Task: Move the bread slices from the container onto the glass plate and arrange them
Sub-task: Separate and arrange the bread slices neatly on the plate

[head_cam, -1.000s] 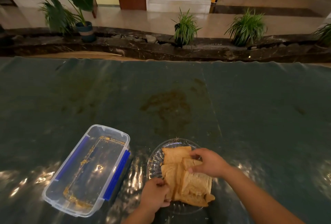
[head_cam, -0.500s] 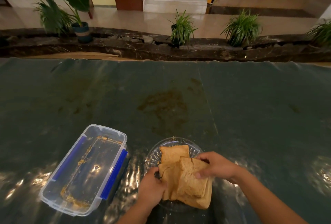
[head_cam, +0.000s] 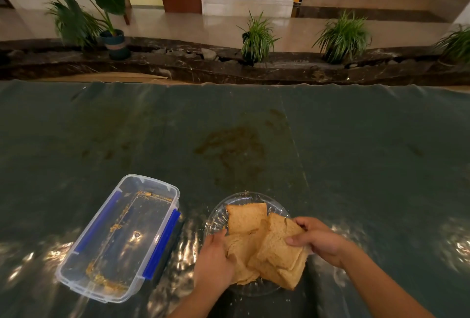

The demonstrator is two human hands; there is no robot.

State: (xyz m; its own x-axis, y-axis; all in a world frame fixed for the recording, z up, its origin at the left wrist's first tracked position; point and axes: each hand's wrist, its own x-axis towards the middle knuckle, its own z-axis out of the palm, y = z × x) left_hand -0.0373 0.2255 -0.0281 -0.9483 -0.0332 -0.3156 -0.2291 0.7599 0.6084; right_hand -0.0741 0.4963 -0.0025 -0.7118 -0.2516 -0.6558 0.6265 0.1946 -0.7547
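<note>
Several brown bread slices lie overlapping on the round glass plate near the table's front edge. My right hand pinches the right-hand slice by its upper right edge. My left hand grips the lower left slice at the plate's left side. One slice lies free at the far side of the plate. The clear plastic container with blue side clips stands to the left, holding only crumbs.
The table carries a dark green shiny cover with a brown stain beyond the plate. Behind the far edge runs a dark stone ledge with potted plants.
Both hands have shifted the slices on the plate: the right hand's slice has slid down and right, and the left hand has moved onto the lower left slice.
</note>
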